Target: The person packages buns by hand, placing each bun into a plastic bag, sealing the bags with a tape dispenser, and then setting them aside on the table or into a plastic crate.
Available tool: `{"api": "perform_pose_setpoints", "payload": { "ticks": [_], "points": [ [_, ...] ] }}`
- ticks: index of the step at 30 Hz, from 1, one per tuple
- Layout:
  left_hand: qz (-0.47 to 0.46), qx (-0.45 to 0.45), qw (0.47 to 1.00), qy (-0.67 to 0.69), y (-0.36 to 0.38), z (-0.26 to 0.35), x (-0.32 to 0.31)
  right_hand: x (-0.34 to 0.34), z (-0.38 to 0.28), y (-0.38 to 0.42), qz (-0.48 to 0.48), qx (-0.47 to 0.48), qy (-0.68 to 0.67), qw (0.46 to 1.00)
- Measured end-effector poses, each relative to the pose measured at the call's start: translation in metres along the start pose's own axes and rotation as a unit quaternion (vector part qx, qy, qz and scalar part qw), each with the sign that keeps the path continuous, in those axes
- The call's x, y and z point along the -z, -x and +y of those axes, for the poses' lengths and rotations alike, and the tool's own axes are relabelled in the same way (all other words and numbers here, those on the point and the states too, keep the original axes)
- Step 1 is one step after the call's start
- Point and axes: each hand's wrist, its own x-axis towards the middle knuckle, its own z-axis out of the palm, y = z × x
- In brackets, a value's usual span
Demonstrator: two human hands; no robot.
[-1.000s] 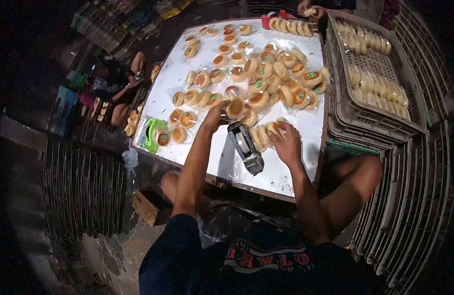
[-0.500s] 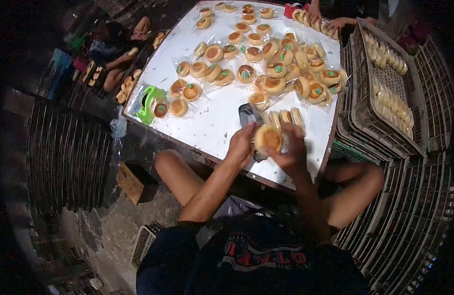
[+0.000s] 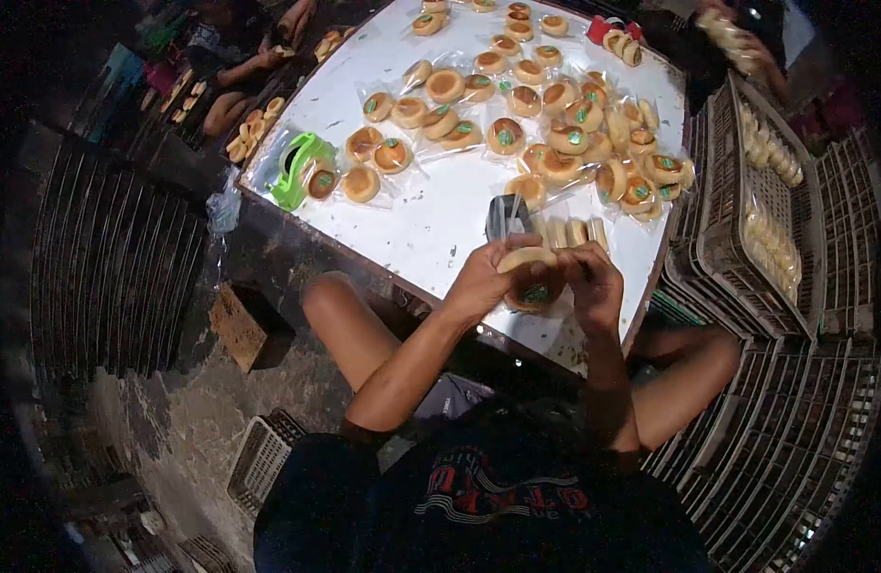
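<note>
At the near edge of the white table [image 3: 412, 222], my left hand [image 3: 483, 277] and my right hand [image 3: 593, 277] are closed on a round bread [image 3: 526, 258] seen edge-on between them. Just below it is another round brown bread with a green label [image 3: 533, 292]; what supports it is hidden. A dark holder with clear bags [image 3: 507, 216] stands just beyond my left hand. Several pale breads on edge [image 3: 576, 232] sit beyond my right hand. Bagged round breads, some green-labelled [image 3: 566, 140], lie across the table's far and right parts.
A green tape dispenser [image 3: 292, 172] stands at the left table corner, a red one [image 3: 607, 31] at the far side. Crates with bagged breads [image 3: 717, 205] are stacked at right. One person [image 3: 736, 43] holds a row of breads; another [image 3: 244, 72] sits at left.
The bread in my hands has turned from face-up to edge-on, and a labelled bread now shows below. The person at the far side has lifted a row of breads. The view has shifted.
</note>
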Motion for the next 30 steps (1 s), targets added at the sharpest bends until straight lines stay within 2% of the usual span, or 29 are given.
{"api": "perform_pose_setpoints", "payload": {
  "ticks": [2,3,6,7,9,10,11,12,13,15,16,18,19,20,21,22,23,24,25,28,29,30],
  "points": [
    [0.028,-0.028,0.998,0.046,0.002,-0.002,0.0,-0.004,-0.007,0.001,0.01,0.021,0.006,1.0],
    [0.039,-0.03,0.997,0.064,0.003,-0.002,0.0,-0.011,-0.009,0.004,0.055,0.031,0.052,0.997],
    [0.086,-0.027,0.984,0.152,0.005,0.005,-0.004,-0.023,-0.006,0.01,0.106,-0.121,-0.062,0.985],
    [0.089,-0.02,0.986,0.142,0.005,0.005,-0.002,-0.015,0.008,0.006,0.053,-0.176,-0.06,0.981],
    [0.093,-0.007,0.988,0.122,0.003,0.004,0.003,-0.019,0.014,0.01,0.075,-0.095,0.101,0.988],
    [0.097,-0.008,0.993,0.061,0.002,0.002,0.006,-0.022,0.015,0.009,0.087,-0.051,0.18,0.978],
    [0.101,-0.008,0.995,-0.001,0.002,-0.002,0.008,-0.025,0.024,0.013,0.139,0.101,0.281,0.944],
    [0.102,-0.008,0.993,-0.062,0.001,-0.004,0.008,-0.027,0.014,0.014,0.121,0.121,0.299,0.939],
    [0.1,-0.001,0.994,-0.039,0.001,-0.005,0.003,-0.03,-0.002,0.013,0.104,0.142,0.317,0.932],
    [0.064,-0.061,0.99,-0.112,0.005,-0.002,-0.006,-0.041,-0.006,0.015,0.093,0.128,0.267,0.951],
    [0.046,-0.089,0.984,-0.147,0.006,-0.002,-0.01,-0.038,-0.002,0.019,0.062,0.052,0.191,0.978],
    [0.095,-0.213,0.942,-0.243,-0.002,-0.008,-0.009,-0.027,0.0,0.02,-0.005,-0.094,0.03,0.995],
    [0.12,-0.273,0.91,-0.288,-0.006,-0.011,-0.007,-0.019,-0.01,0.018,-0.027,-0.16,0.001,0.987],
    [0.142,-0.33,0.872,-0.332,-0.007,-0.015,-0.007,-0.018,-0.008,0.02,-0.009,-0.188,-0.049,0.981],
    [0.223,-0.333,0.791,-0.462,-0.001,-0.001,-0.02,-0.017,-0.008,0.021,0.009,-0.215,-0.098,0.972],
    [0.272,-0.374,0.747,-0.477,-0.002,-0.004,-0.026,-0.016,-0.009,0.019,0.026,-0.24,-0.146,0.96],
    [0.201,-0.412,0.753,-0.472,0.0,-0.006,-0.027,-0.013,-0.013,0.02,0.05,-0.281,-0.279,0.917],
    [0.128,-0.447,0.754,-0.464,0.0,-0.006,-0.026,-0.009,-0.012,0.018,0.03,-0.257,-0.296,0.919],
    [0.037,-0.437,0.788,-0.433,-0.003,-0.003,-0.027,-0.002,-0.011,0.016,0.012,-0.234,-0.314,0.92],
    [-0.002,-0.156,0.909,-0.387,-0.003,-0.003,-0.023,0.016,-0.014,0.009,-0.014,-0.097,-0.126,0.987],
    [0.014,-0.044,0.944,-0.327,-0.001,-0.002,-0.027,0.014,-0.01,0.006,0.035,-0.018,-0.083,0.996],
    [0.016,-0.02,0.95,-0.311,-0.002,-0.006,-0.026,0.017,-0.007,0.006,0.038,-0.029,-0.045,0.998]
  ]
}}
